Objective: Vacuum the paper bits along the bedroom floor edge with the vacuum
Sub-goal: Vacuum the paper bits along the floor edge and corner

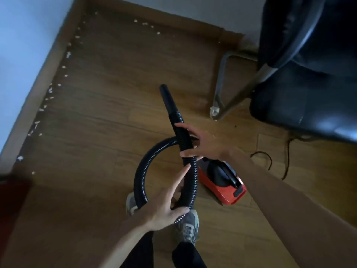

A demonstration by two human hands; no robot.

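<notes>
Left hand [166, 207] and right hand [204, 144] around black vacuum hose [143, 163]

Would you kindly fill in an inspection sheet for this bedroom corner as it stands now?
Surface: wooden floor, plank pattern.
Job's things: paper bits strung along the left skirting and the far wall; red vacuum on the floor by the person's feet; its black hose looped; nozzle apart from the bits.
Clutter: nothing seen.
Fingers: left hand grips the hose low on the loop; right hand grips it higher, below the nozzle.
Cables: black cord lies loose right of the vacuum.
Surroundings: black chair with metal frame at right; pale wall at left.
</notes>
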